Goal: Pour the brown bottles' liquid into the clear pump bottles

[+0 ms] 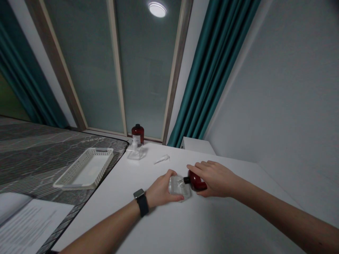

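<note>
My left hand (164, 190), with a dark watch on its wrist, grips a clear, squarish bottle (178, 187) low over the white table. My right hand (215, 180) is wrapped round a dark red-brown bottle (196, 181), tipped on its side. Its black neck end (186, 180) points left and sits at the clear bottle's near opening area; whether liquid runs is too small to tell. Beyond my hands a clear pump top (162, 159) lies on the table. Farther back, a second clear pump bottle (135, 151) stands in front of another red-brown bottle (137, 134) with a black cap.
The white table (148, 233) borders a grey patterned surface on the left. There lie a white perforated basket (102, 169) and an open booklet (34, 222). A white cabinet (198, 145) stands behind the table, near the teal curtain (209, 70) and the wall.
</note>
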`<state>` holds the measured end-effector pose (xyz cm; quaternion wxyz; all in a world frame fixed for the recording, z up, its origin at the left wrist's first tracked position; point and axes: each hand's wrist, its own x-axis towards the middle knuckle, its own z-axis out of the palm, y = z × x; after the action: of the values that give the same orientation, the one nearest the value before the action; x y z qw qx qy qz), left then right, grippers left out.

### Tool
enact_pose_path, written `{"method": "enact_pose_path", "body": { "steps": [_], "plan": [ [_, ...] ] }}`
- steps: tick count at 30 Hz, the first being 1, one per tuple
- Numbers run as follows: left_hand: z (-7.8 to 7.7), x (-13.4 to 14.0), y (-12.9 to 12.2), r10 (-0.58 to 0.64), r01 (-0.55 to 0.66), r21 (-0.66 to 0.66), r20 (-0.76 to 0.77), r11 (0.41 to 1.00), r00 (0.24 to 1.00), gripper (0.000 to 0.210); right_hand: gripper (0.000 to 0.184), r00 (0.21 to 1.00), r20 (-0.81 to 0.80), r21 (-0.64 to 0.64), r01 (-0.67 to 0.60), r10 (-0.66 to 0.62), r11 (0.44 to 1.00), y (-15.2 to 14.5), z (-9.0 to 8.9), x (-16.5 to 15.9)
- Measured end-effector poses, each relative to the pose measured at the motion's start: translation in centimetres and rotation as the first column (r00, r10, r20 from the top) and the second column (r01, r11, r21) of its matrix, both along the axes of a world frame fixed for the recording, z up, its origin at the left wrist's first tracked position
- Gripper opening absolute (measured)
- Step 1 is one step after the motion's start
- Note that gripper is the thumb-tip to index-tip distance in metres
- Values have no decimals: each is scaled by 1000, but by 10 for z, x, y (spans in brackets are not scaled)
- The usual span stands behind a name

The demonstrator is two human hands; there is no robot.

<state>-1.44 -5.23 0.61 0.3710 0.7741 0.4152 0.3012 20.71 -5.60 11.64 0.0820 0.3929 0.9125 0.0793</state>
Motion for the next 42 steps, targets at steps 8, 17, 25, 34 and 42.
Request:
{"method": "enact_pose_path", "body": {
  "steps": [8, 17, 25, 34, 42],
  "plan": [
    [-1, 0, 0, -2, 1, 24, 12, 1000, 1000, 59, 64, 1000, -1, 16, -9, 9, 1000, -1, 0, 0],
    [-3, -1, 1, -16, 16, 23, 13, 1000, 1000, 60, 64, 1000, -20, 17, -9, 9, 1000, 0, -2, 1],
    [-1, 0, 0, -26, 26, 11, 15, 1000, 1000, 60, 64, 998, -54, -10, 7, -8, 1000, -1, -4, 1],
    [-6, 2, 1, -62, 62, 20, 17, 998, 998, 58, 65, 998, -64, -18, 8, -9, 1000, 0, -6, 0],
    [-7, 3, 2, -93, 93, 10, 40, 996, 995, 57, 65, 993, -115, -30, 18, -21, 999, -1, -9, 3]
  ]
}}
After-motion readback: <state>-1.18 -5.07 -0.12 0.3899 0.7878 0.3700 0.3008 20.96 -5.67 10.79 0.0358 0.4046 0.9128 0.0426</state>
